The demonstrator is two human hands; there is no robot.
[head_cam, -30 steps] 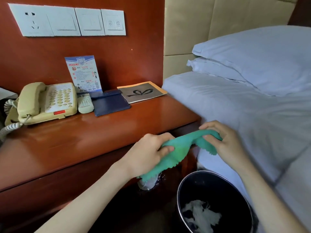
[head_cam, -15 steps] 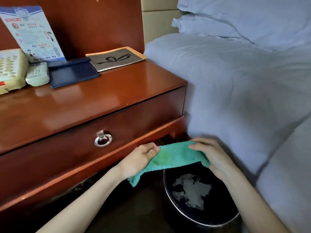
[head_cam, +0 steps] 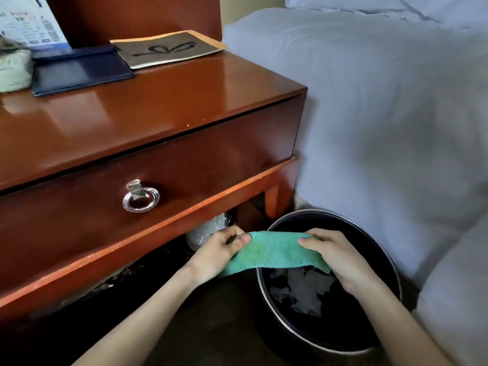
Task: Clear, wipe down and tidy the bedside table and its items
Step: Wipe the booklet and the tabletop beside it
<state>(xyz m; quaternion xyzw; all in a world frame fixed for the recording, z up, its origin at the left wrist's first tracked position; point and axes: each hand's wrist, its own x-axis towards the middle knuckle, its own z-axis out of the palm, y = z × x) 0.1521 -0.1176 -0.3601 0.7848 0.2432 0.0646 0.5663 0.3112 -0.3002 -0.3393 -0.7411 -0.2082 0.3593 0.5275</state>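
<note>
I hold a green cloth (head_cam: 274, 253) stretched between both hands, low down over the near rim of a black waste bin (head_cam: 380, 336). My left hand (head_cam: 220, 249) pinches its left end, my right hand (head_cam: 340, 256) grips its right end. The bin holds crumpled paper (head_cam: 301, 291). The wooden bedside table (head_cam: 163, 101) stands up and to the left. On its back edge lie a dark blue folder (head_cam: 79, 70), a brown booklet with a bow drawing (head_cam: 169, 48), a pale remote (head_cam: 13, 70) and a printed card (head_cam: 29, 22).
The table's drawer has a metal ring handle (head_cam: 141, 198). A white object in clear wrap (head_cam: 208, 228) sits on the floor under the table, just beyond my left hand. The bed with white bedding (head_cam: 383, 101) fills the right side, close against the bin.
My hands have carried the cloth down from the table's edge to just above the bin. My view has dropped lower, so the phone and wall switches have left the frame.
</note>
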